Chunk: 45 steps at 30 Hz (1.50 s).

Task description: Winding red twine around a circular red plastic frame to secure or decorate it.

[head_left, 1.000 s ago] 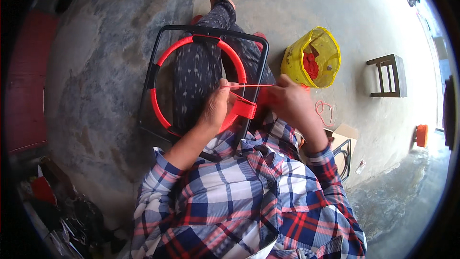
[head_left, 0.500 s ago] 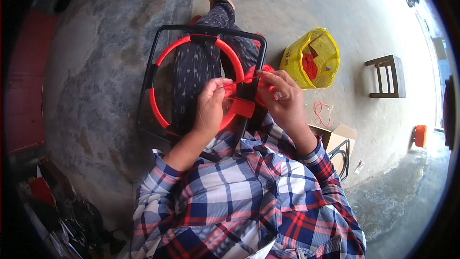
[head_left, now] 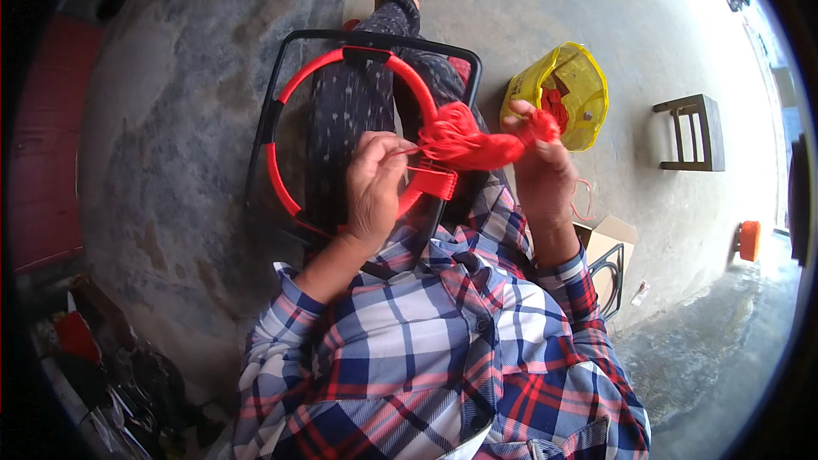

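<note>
Across my lap lies a black rectangular frame [head_left: 426,45] with an inner ring [head_left: 417,85] wrapped in red cord, some black sections left bare. A flat block of red cord windings [head_left: 434,181] sits on the frame's right side bar. My left hand [head_left: 375,189], over the ring's right part, pinches a thin strand of red cord by the windings. A loose bundle of red cord [head_left: 473,145] stretches over the right bar to my right hand [head_left: 545,172], which is closed on its far end, out beside the frame.
A yellow see-through bin [head_left: 527,89] with red material inside stands on the concrete floor to the right. Beyond it is a small dark stool [head_left: 705,132]. An open cardboard box [head_left: 615,230] holding black frames sits by my right elbow, and an orange object [head_left: 749,240] lies farther right.
My right hand has moved right, off the frame's bar, and now grips the red cord bundle, which has come up over the bar. My left hand keeps its pinch in nearly the same place.
</note>
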### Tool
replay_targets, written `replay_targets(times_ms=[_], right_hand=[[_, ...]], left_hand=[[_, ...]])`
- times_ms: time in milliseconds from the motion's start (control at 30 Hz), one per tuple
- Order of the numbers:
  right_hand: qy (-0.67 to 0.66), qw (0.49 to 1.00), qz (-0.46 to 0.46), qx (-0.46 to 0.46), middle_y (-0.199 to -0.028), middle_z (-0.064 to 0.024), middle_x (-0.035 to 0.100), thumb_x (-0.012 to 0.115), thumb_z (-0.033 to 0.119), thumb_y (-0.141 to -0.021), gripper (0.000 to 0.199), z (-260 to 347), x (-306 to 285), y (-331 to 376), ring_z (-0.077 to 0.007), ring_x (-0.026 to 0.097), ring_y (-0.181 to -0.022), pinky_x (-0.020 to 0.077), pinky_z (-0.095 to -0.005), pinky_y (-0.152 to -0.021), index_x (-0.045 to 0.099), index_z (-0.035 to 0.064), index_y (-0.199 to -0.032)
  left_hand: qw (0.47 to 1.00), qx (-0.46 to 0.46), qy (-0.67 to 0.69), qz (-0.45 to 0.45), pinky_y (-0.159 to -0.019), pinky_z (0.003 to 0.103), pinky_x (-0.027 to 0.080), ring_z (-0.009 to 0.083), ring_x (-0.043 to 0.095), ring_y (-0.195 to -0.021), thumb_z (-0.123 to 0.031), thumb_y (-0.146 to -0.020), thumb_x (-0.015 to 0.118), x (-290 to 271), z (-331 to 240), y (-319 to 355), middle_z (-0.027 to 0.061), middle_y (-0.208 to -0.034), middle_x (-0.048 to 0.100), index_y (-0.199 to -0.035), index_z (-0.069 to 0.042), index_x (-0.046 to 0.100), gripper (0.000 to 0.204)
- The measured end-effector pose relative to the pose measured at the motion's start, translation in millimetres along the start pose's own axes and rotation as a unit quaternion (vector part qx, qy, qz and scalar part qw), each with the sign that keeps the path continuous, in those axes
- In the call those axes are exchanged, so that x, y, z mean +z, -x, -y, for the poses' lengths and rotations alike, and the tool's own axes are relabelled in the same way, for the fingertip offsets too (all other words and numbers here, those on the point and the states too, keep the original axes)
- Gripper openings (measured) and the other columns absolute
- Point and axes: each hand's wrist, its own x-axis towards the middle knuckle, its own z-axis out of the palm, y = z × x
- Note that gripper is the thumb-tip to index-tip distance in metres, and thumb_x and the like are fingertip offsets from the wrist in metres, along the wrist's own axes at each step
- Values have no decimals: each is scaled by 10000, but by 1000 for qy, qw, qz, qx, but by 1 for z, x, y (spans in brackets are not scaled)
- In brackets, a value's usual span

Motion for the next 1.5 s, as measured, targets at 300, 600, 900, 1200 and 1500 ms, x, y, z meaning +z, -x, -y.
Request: replay_targets(times_ms=[300,600,900,1200,1500], right_hand=[[-172,983,-21,-60,-748,-60,527,533,312,-871,301,64,-66,2,-164,523,-650,432,-321,-643,529,45,-1011],[309,914,120,232,-719,10,591,674,98,-817,258,8,5,17,-79,546,-581,455,-235,-554,591,31,-1052],[250,955,14,162,-630,-4,567,690,168,-846,163,20,-24,57,-91,540,-570,431,-245,-530,578,52,-823],[193,974,40,109,-628,-24,557,670,119,-829,127,3,-58,74,-102,507,-566,408,-260,-550,571,53,-784],[215,949,-183,141,-682,-38,558,665,160,-854,193,69,-76,38,-120,547,-579,472,-261,-531,554,36,-951]], left_hand=[[887,-339,295,108,-602,290,483,165,615,-767,-256,-947,454,6,-1,-16,96,-942,613,-1223,-49,481,345],[798,-383,409,223,-548,360,550,329,681,-827,-205,-823,415,-2,3,-27,209,-1028,649,-1239,8,474,471],[836,-392,349,162,-372,268,422,312,692,-737,-187,-799,430,0,-10,-35,198,-1038,658,-1129,-15,544,389],[832,-398,356,148,-346,275,400,292,688,-711,-149,-740,440,4,-35,-35,167,-1109,646,-1138,-28,542,428],[819,-422,355,155,-354,269,430,341,681,-739,-189,-728,436,-7,-12,-30,242,-1100,624,-1193,-24,518,501]])
